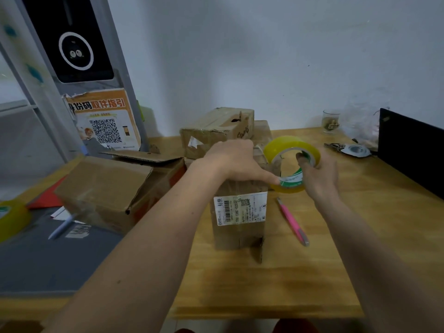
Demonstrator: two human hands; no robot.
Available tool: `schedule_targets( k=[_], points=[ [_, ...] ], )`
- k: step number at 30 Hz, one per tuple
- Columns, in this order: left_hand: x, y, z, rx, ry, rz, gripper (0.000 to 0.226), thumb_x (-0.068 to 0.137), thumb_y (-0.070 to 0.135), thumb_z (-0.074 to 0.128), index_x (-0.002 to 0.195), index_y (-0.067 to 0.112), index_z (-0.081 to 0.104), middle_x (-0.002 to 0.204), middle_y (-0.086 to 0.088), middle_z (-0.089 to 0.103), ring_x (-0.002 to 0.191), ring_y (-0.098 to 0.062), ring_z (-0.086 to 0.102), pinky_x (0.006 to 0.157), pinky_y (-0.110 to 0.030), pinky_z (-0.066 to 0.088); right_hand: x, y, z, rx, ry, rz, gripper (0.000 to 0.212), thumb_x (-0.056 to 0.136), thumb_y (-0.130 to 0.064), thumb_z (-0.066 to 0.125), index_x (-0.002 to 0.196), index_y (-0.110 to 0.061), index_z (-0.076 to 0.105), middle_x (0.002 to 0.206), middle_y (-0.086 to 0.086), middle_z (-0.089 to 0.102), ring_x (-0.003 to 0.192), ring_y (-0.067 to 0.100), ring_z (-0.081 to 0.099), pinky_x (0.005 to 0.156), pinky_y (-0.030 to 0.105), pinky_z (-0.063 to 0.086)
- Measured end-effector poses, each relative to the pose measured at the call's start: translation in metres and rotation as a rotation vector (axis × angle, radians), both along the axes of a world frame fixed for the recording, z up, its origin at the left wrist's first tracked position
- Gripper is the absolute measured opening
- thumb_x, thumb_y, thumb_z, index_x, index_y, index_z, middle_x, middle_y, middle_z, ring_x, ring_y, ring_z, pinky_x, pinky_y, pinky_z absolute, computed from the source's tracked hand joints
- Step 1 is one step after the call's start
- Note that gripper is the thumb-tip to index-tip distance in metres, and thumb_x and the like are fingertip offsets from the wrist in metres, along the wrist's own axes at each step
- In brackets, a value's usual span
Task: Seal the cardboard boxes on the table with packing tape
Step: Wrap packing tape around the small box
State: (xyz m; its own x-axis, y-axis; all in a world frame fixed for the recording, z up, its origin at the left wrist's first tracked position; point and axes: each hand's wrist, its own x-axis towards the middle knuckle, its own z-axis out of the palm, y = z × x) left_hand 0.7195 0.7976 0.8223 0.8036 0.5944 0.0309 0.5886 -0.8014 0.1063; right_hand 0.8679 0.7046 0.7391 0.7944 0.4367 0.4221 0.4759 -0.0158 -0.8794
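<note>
Left hand (231,162) presses box (239,212), thumb on tape | right hand (319,171) grips tape roll (292,162) beside it

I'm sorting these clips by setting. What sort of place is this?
Probably a parcel pickup or shipping point: a QR-code pickup poster by the shelving, used cardboard boxes on a wooden table, one bearing a shipping label.

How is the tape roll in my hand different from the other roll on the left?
The tape roll is held up at the labelled box by the right hand; the other roll lies untouched at the table's left edge, partly out of view. The left hand rests on that box. Both rolls look yellowish.
</note>
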Motion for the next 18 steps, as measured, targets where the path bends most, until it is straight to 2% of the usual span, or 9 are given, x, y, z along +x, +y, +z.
schedule_targets(
  k=[3, 6, 8, 9, 11, 13, 14, 16, 18],
  points=[
    [-0.007, 0.004, -0.002, -0.043, -0.099, -0.007, 0.086, 0.063, 0.08, 0.071, 0.123, 0.021, 0.053, 0.115, 0.006, 0.059, 0.106, -0.019, 0.056, 0.094, -0.042, 0.047, -0.004, -0.002, -0.004, -0.01, 0.034, 0.046, 0.005, 0.096, -0.018, 0.058, 0.099, -0.015, 0.061, 0.081, -0.004, 0.057, 0.085, 0.02, 0.057, 0.061, 0.026, 0.039],
    [-0.022, 0.01, 0.0, -0.145, -0.209, 0.011, 0.087, 0.06, 0.074, 0.077, 0.126, 0.022, 0.053, 0.115, 0.008, 0.056, 0.105, -0.017, 0.055, 0.093, -0.041, 0.049, -0.016, 0.001, -0.002, 0.056, 0.147, 0.116, 0.018, 0.093, -0.022, 0.063, 0.11, -0.018, 0.057, 0.097, -0.004, 0.061, 0.098, 0.018, 0.06, 0.072, 0.024, 0.046],
    [-0.032, 0.012, 0.001, -0.268, -0.371, 0.017, 0.084, 0.062, 0.065, 0.081, 0.129, 0.022, 0.053, 0.116, 0.008, 0.058, 0.103, -0.014, 0.057, 0.089, -0.035, 0.05, -0.029, 0.005, 0.006, 0.147, 0.281, 0.199, 0.033, 0.088, -0.031, 0.068, 0.116, -0.018, 0.057, 0.106, 0.0, 0.066, 0.101, 0.019, 0.065, 0.083, 0.037, 0.055],
    [-0.038, 0.014, 0.0, -0.342, -0.477, 0.022, 0.079, 0.063, 0.06, 0.083, 0.126, 0.023, 0.055, 0.113, 0.01, 0.06, 0.101, -0.012, 0.059, 0.085, -0.03, 0.05, -0.035, 0.007, 0.011, 0.198, 0.351, 0.256, 0.035, 0.086, -0.034, 0.07, 0.116, -0.019, 0.059, 0.106, 0.002, 0.069, 0.098, 0.02, 0.068, 0.083, 0.041, 0.057],
    [-0.049, 0.016, -0.006, -0.469, -0.635, 0.049, 0.073, 0.062, 0.057, 0.084, 0.121, 0.025, 0.054, 0.107, 0.016, 0.06, 0.097, -0.005, 0.06, 0.077, -0.02, 0.047, -0.047, 0.01, 0.023, 0.285, 0.45, 0.367, 0.021, 0.089, -0.028, 0.069, 0.105, -0.017, 0.064, 0.096, 0.005, 0.073, 0.085, 0.018, 0.073, 0.071, 0.032, 0.059],
    [-0.058, 0.018, -0.019, -0.562, -0.745, 0.09, 0.092, 0.051, 0.065, 0.087, 0.126, 0.021, 0.055, 0.112, 0.011, 0.063, 0.101, -0.008, 0.064, 0.08, -0.024, 0.051, -0.059, 0.014, 0.033, 0.264, 0.39, 0.384, 0.007, 0.089, -0.024, 0.069, 0.094, -0.02, 0.067, 0.086, 0.0, 0.074, 0.078, 0.012, 0.073, 0.065, 0.024, 0.057],
    [-0.061, 0.022, -0.031, -0.602, -0.799, 0.111, 0.099, 0.045, 0.066, 0.088, 0.126, 0.019, 0.057, 0.115, 0.007, 0.066, 0.102, -0.011, 0.066, 0.084, -0.029, 0.054, -0.063, 0.018, 0.035, 0.223, 0.339, 0.377, 0.01, 0.087, -0.025, 0.071, 0.095, -0.02, 0.067, 0.087, -0.002, 0.074, 0.079, 0.011, 0.072, 0.067, 0.024, 0.056],
    [-0.069, 0.026, -0.055, -0.695, -0.901, 0.146, 0.096, 0.041, 0.059, 0.09, 0.123, 0.019, 0.059, 0.114, 0.003, 0.07, 0.101, -0.013, 0.069, 0.085, -0.032, 0.057, -0.07, 0.027, 0.032, 0.106, 0.25, 0.358, 0.027, 0.084, -0.03, 0.072, 0.107, -0.017, 0.065, 0.098, -0.001, 0.072, 0.089, 0.014, 0.07, 0.079, 0.033, 0.057],
    [-0.076, 0.028, -0.077, -0.764, -0.932, 0.189, 0.089, 0.045, 0.046, 0.097, 0.119, 0.019, 0.057, 0.113, 0.002, 0.07, 0.1, -0.011, 0.069, 0.08, -0.026, 0.056, -0.076, 0.037, 0.024, -0.007, 0.205, 0.343, 0.032, 0.087, -0.03, 0.068, 0.115, -0.018, 0.059, 0.106, 0.001, 0.067, 0.096, 0.017, 0.065, 0.086, 0.038, 0.054]
  ],
)
